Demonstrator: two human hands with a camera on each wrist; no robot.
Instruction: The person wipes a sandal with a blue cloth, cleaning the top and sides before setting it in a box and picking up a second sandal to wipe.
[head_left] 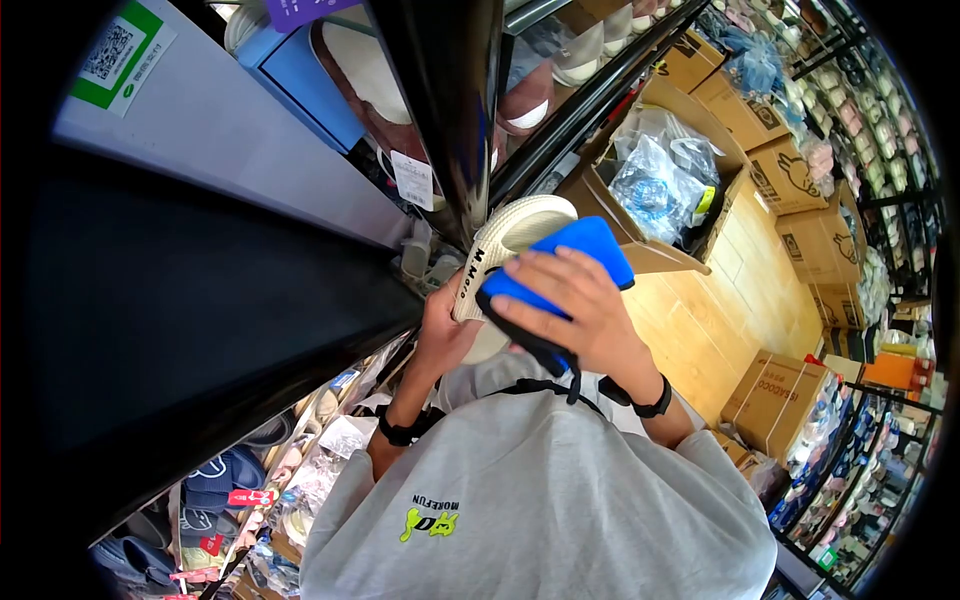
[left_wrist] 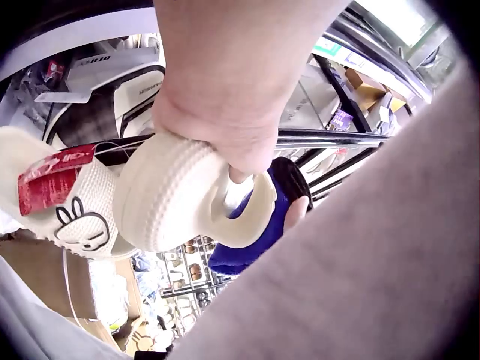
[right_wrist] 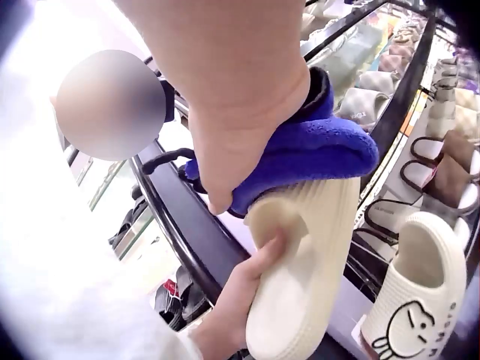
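Observation:
A cream slipper (head_left: 525, 222) with black lettering on its side is held up by my left hand (head_left: 440, 325). In the right wrist view, the left thumb reaches into the foot opening of the slipper (right_wrist: 289, 300). My right hand (head_left: 575, 315) grips a blue plush pad (head_left: 600, 245) with black edging and a black cord. This pad (right_wrist: 315, 154) lies against the slipper's upper in the right wrist view. The left wrist view shows the slipper's ribbed, rounded end (left_wrist: 161, 202) below the left wrist, and the pad (left_wrist: 259, 232) behind it.
A similar cream slipper (right_wrist: 420, 300) with a rabbit drawing stands on the rack beside me. A dark panel (head_left: 230, 300) and a black post (head_left: 440, 100) rise close by on the left. An open carton (head_left: 640, 235) with plastic-wrapped goods sits on the wooden floor (head_left: 720, 300).

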